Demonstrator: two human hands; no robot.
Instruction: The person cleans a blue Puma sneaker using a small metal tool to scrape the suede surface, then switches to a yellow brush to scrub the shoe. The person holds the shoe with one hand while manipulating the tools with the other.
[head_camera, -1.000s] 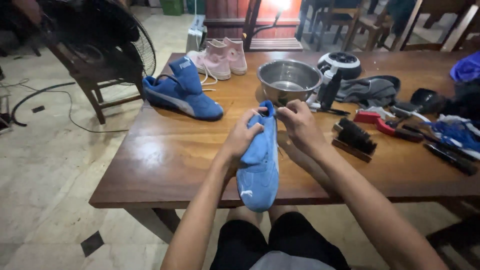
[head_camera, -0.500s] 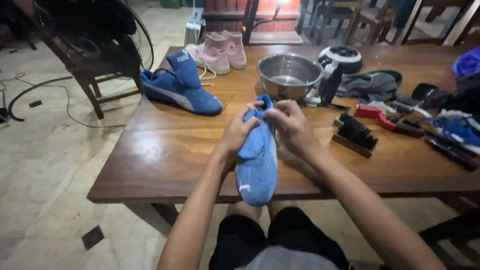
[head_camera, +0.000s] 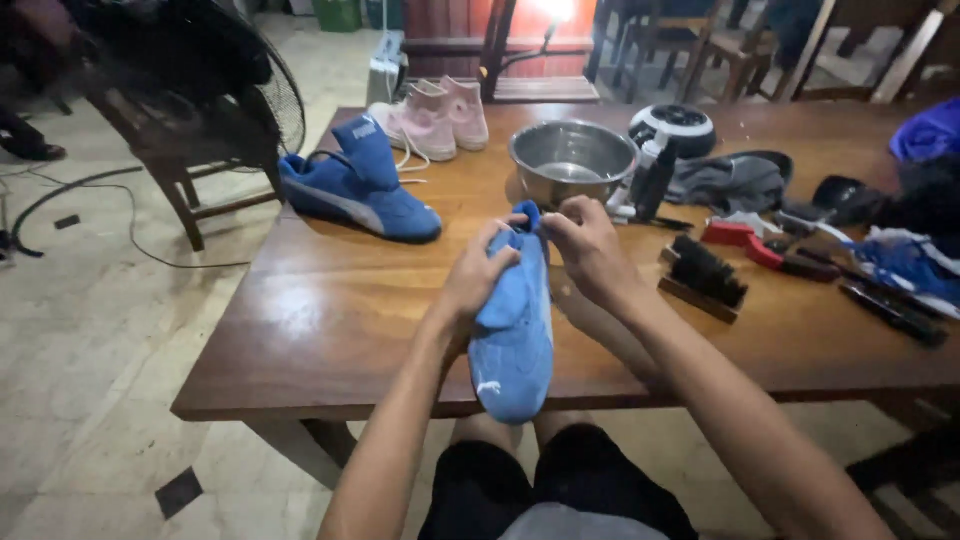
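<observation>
— Where do we have the light blue shoe?

— Centre of the frame, lifted off the surface, toe pointing down toward our lap at the lower middle. Our left hand wraps its side, grip closed on the upper, so the shoe seems steadied from below the opening. Our right hand pinches the top edge near the heel or tongue, grip closed on that edge; we judge it is working the opening while the other hand braces.

— And the things around it?

— The darker blue shoe lies on its side at the upper left of the surface, well apart from us. Behind it stands a pair of pink shoes. A steel bowl sits at upper centre, just beyond our hands, likely kept within reach. To the right lie a dark brush, a grey cloth and red-handled tools, spread along the right side.

— The room?

— The surface is glossy brown wood. Pale tiled floor fills the left, with a fan and a wooden chair at the upper left, and more chairs along the top.
</observation>
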